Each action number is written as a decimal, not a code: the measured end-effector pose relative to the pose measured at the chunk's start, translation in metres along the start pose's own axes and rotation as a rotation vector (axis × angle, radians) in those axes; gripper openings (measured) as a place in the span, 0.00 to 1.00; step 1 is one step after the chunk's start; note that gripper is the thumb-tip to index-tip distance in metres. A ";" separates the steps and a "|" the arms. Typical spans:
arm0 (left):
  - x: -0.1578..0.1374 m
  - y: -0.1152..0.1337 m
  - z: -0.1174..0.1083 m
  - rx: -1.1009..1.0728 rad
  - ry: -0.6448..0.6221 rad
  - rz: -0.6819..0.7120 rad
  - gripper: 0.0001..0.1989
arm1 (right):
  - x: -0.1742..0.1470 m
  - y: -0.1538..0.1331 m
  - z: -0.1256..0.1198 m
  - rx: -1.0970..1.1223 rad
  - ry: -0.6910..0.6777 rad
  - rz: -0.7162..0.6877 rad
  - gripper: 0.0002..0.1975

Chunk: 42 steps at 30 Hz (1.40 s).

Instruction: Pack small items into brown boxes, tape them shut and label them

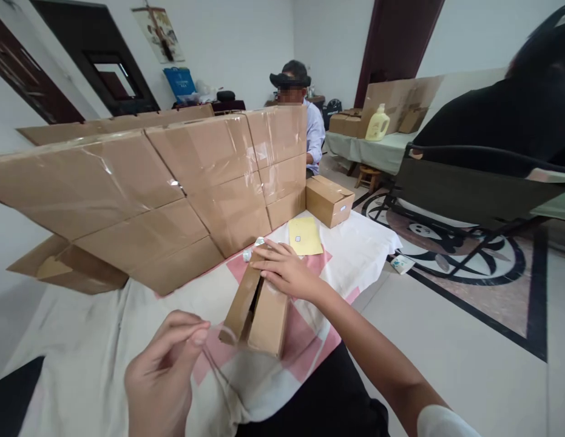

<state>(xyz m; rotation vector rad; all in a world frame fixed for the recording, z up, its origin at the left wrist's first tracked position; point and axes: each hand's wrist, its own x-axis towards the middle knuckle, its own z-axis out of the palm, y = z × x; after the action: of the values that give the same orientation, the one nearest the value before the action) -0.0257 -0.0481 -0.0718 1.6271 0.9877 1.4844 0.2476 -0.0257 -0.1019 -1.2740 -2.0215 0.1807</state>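
A small cardboard box [269, 315] lies at a slant on the table in front of me, its two top flaps nearly meeting with a dark gap between them. My right hand [284, 270] rests on the far end of the box, fingers stretched out flat across the flaps. To the left of the near end, my left hand [170, 364] is raised, thumb and fingers pinched on a strip of clear tape [225, 331]. The strip curves toward the box's near edge; whether it touches the cardboard I cannot tell. Just past my right fingertips is a small whitish item [253, 247], partly hidden.
A wall of taped cardboard boxes [218, 182] stands along the table's far side. Beyond my right hand lie a yellow sheet [306, 237] and another closed box [330, 201]. One person [315, 136] sits behind the wall, another [496, 121] in a chair at right.
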 end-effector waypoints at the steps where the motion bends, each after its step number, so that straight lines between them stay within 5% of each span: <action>1: 0.004 -0.002 0.000 -0.007 -0.040 -0.025 0.05 | 0.003 0.001 0.006 0.022 -0.018 0.011 0.16; 8: 0.032 0.003 0.022 -0.144 -0.376 -0.368 0.13 | 0.006 0.008 0.016 0.149 0.056 0.073 0.26; 14: 0.041 0.007 0.050 -0.110 -0.181 -0.607 0.14 | 0.007 0.007 0.019 0.166 0.100 0.101 0.27; 24: 0.039 -0.002 0.066 -0.028 -0.187 -0.715 0.20 | 0.008 0.007 0.021 0.176 0.124 0.114 0.25; 42: 0.021 -0.024 0.068 0.305 -0.066 -0.519 0.14 | 0.008 0.006 0.029 0.232 0.240 0.187 0.15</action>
<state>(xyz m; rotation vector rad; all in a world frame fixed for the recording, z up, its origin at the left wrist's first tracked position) 0.0413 -0.0193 -0.0893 1.4541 1.5164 0.9582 0.2309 -0.0091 -0.1219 -1.2694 -1.6283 0.3246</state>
